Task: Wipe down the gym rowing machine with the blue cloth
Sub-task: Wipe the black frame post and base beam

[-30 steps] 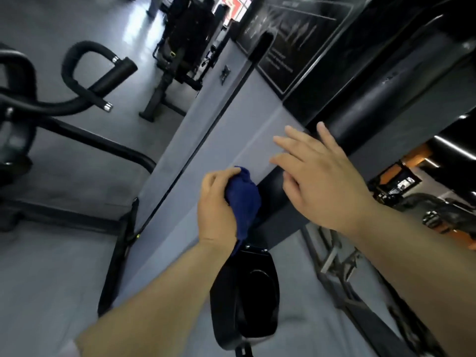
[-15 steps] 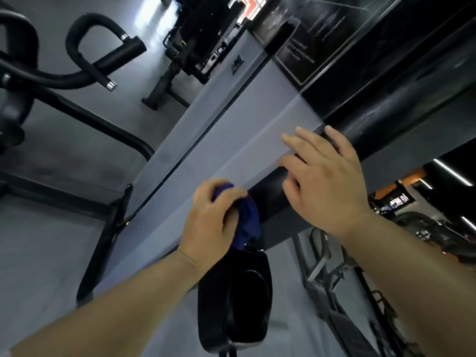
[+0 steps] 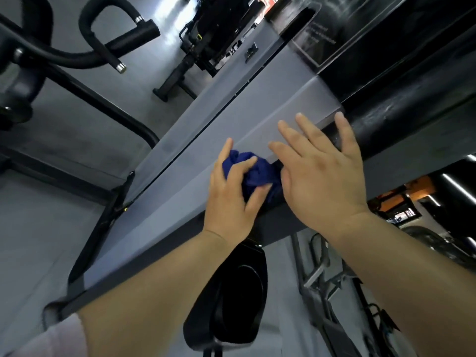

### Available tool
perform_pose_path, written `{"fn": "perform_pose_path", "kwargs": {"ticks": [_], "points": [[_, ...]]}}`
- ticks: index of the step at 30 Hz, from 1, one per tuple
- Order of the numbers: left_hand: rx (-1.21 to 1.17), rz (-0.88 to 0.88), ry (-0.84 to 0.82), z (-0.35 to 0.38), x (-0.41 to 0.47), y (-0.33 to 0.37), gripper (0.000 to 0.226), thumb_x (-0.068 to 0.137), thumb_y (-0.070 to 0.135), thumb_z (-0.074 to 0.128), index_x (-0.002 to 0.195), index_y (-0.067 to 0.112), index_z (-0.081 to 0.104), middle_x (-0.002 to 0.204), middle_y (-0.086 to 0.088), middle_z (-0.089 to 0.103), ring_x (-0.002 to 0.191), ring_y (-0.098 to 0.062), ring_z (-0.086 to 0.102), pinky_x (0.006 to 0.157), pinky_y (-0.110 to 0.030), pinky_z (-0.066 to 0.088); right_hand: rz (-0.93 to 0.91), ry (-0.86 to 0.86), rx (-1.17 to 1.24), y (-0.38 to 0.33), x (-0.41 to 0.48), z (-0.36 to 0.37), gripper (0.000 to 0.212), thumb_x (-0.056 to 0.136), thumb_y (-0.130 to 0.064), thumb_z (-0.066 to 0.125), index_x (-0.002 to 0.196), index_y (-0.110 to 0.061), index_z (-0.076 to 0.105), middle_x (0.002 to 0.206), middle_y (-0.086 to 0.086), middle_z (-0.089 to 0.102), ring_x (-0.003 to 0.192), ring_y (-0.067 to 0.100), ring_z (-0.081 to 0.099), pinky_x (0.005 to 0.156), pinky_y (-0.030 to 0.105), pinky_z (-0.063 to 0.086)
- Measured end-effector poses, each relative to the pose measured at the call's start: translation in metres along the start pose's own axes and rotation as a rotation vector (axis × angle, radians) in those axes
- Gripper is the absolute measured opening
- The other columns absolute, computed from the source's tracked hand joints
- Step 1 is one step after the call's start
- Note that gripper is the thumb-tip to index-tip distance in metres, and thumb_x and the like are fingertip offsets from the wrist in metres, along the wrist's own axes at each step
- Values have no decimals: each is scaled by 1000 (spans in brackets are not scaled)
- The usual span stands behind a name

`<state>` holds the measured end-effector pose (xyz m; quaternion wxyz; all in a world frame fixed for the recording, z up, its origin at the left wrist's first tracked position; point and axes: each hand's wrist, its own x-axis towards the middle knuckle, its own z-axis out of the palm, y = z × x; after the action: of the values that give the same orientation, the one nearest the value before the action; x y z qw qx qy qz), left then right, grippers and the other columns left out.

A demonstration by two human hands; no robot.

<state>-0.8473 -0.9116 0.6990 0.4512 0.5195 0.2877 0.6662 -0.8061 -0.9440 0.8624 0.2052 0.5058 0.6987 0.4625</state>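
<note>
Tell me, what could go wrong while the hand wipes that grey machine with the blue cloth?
1. The blue cloth is bunched up in the left hand, so only a little of it may touch the grey beam, and spots could get missed.
2. The right hand lies flat right beside the cloth, so the two hands might bump, and its bare fingers may leave smudges.
</note>
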Motion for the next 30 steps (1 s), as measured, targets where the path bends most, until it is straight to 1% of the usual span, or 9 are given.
{"fn": "perform_pose_path", "kwargs": {"ticks": [4,7,10,14,16,18,21,26,30], "points": [[16,-393,118,-28,-49,-66,23,97,17,52,120,16,53,159,-5,21,146,-11,21,116,-37,27,-7,-16,-14,0,-2,-2,48,92,-26,31,124,-17,65,144,6,54,141,26,41,118,55,6],[-26,-664,156,-35,-54,-70,14,96,26,53,108,23,47,162,-4,10,149,-11,10,112,-29,22,12,-39,-9,-11,2,1,46,91,-25,33,123,-16,64,145,7,53,142,27,39,117,54,3],[-72,-418,139,-27,-28,-35,25,80,55,55,95,36,48,158,6,18,143,0,19,111,-20,25,-28,-68,0,-31,6,10,48,89,-26,32,123,-14,65,144,9,53,141,28,39,116,58,5],[36,45,0,-26,-22,-47,28,89,44,50,114,33,54,151,10,25,145,-16,28,113,-28,28,-29,-82,-16,-40,8,17,46,89,-26,35,122,-14,64,145,10,52,142,28,38,116,60,3],[117,-43,-23,-37,-44,-79,41,94,44,41,134,43,45,155,12,18,143,-12,27,112,-19,22,-49,-80,-16,-46,6,21,49,89,-28,32,123,-13,64,145,11,52,142,29,38,116,59,3],[117,-316,5,-51,-73,-106,45,100,41,37,142,51,24,159,15,10,145,-9,21,109,-12,16,-77,-70,-12,-54,5,27,48,89,-28,33,121,-12,65,143,11,54,140,30,40,115,60,4],[-30,-594,52,-55,-90,-110,48,105,31,36,144,50,15,161,17,-1,149,-9,9,113,-19,14,-68,-31,-9,-62,4,35,38,91,-25,40,115,-13,67,139,9,58,138,31,43,115,62,3],[-37,-46,-152,-28,-50,-52,54,97,46,41,138,65,11,152,31,-12,147,3,-9,120,-22,2,-39,14,26,-65,6,40,40,91,-23,35,112,-12,68,136,10,60,136,32,45,114,59,1],[-35,-228,-118,-44,-77,-91,54,98,52,39,138,65,6,156,26,-7,137,22,-5,111,-4,3,-35,-41,8,-66,5,38,36,91,-24,42,114,-13,67,139,9,57,139,34,41,114,62,-1]]}}
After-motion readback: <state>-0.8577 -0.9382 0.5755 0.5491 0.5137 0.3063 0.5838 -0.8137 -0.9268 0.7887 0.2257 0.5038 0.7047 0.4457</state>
